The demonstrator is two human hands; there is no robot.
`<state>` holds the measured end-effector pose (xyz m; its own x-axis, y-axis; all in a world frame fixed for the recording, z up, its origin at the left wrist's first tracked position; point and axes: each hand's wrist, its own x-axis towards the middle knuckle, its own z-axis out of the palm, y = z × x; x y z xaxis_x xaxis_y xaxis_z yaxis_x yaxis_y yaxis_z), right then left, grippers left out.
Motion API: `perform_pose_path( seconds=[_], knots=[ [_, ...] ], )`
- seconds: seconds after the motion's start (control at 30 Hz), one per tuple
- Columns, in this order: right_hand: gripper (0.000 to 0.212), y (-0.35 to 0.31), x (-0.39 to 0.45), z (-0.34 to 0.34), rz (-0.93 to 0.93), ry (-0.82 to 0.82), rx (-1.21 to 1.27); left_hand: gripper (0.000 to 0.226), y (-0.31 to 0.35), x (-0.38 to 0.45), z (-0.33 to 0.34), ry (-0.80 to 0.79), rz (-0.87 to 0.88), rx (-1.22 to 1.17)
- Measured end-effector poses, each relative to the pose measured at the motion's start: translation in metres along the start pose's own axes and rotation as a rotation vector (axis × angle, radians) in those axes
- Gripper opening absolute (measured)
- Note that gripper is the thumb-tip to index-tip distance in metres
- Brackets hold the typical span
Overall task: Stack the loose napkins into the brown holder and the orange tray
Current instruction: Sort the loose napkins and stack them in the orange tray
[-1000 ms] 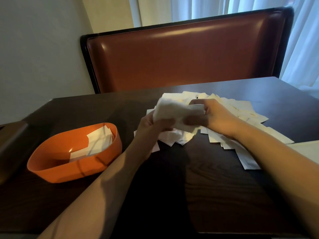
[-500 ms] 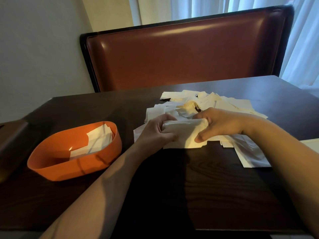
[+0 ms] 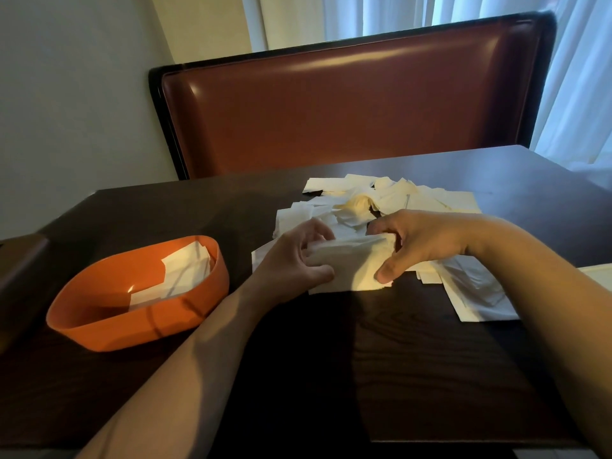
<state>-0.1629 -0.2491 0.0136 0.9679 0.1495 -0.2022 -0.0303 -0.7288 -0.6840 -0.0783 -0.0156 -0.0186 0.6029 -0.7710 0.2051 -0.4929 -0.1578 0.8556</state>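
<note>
Since half a second ago little changed: left hand (image 3: 294, 260) and right hand (image 3: 420, 243) still grasp the napkin bundle (image 3: 347, 263) on the tabletop (image 3: 397, 359), fingers curled.

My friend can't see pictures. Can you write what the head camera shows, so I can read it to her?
Two hands, the left hand and the right hand, hold a bunch of white napkins low over a dark table, in front of a loose napkin pile. To the left sits an orange tray with a few napkins inside.

Bare dark table (image 3: 414, 376) lies open near the person — orange tray (image 3: 139, 323) flanks left, napkin pile (image 3: 397, 200) behind.
</note>
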Motion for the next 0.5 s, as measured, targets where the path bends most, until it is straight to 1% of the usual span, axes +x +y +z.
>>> perform_pose_path(
  seconds=[0.03, 0.07, 0.1, 0.13, 0.17, 0.2, 0.23, 0.3, 0.33, 0.37, 0.4, 0.43, 0.47, 0.5],
  knots=[
    [0.07, 0.002, 0.0, 0.0, 0.005, -0.013, 0.007, 0.04, -0.001, 0.0, -0.001, -0.031, -0.017, 0.001],
    [0.065, 0.001, -0.001, 0.001, 0.007, -0.038, 0.016, 0.041, -0.001, 0.0, -0.002, -0.053, -0.031, 0.013],
    [0.055, 0.003, 0.0, 0.002, 0.003, -0.061, 0.033, 0.04, -0.003, 0.001, -0.001, -0.061, -0.031, 0.028],
    [0.044, 0.003, 0.0, 0.002, -0.016, -0.049, 0.041, 0.038, -0.004, 0.002, -0.001, -0.052, -0.023, 0.042],
    [0.038, 0.004, 0.001, 0.002, -0.036, -0.001, 0.032, 0.035, -0.004, 0.002, 0.0, -0.035, -0.007, 0.044],
    [0.042, 0.004, 0.003, 0.002, -0.071, 0.07, 0.019, 0.033, -0.003, 0.003, 0.0, -0.016, 0.003, 0.037],
    [0.05, 0.004, 0.006, 0.003, -0.106, 0.14, 0.03, 0.031, -0.004, 0.003, 0.0, 0.002, 0.006, 0.016],
    [0.058, 0.005, 0.01, 0.004, -0.176, 0.254, 0.144, 0.031, -0.004, 0.003, -0.001, 0.009, -0.016, -0.048],
    [0.053, 0.006, 0.012, 0.004, -0.214, 0.298, 0.229, 0.033, -0.001, 0.003, -0.001, -0.01, -0.042, -0.108],
    [0.041, 0.005, 0.011, 0.004, -0.244, 0.326, 0.325, 0.042, 0.0, 0.003, -0.001, -0.046, -0.085, -0.186],
    [0.027, 0.002, 0.01, 0.005, -0.271, 0.325, 0.415, 0.058, 0.004, 0.002, -0.001, -0.1, -0.131, -0.275],
    [0.017, -0.001, 0.009, 0.006, -0.284, 0.314, 0.508, 0.074, 0.006, 0.001, 0.0, -0.152, -0.172, -0.353],
    [0.018, -0.005, 0.008, 0.008, -0.298, 0.295, 0.596, 0.081, 0.01, -0.001, 0.001, -0.192, -0.208, -0.437],
    [0.026, -0.007, 0.01, 0.011, -0.307, 0.279, 0.683, 0.079, 0.011, -0.002, 0.003, -0.217, -0.241, -0.502]
  ],
)
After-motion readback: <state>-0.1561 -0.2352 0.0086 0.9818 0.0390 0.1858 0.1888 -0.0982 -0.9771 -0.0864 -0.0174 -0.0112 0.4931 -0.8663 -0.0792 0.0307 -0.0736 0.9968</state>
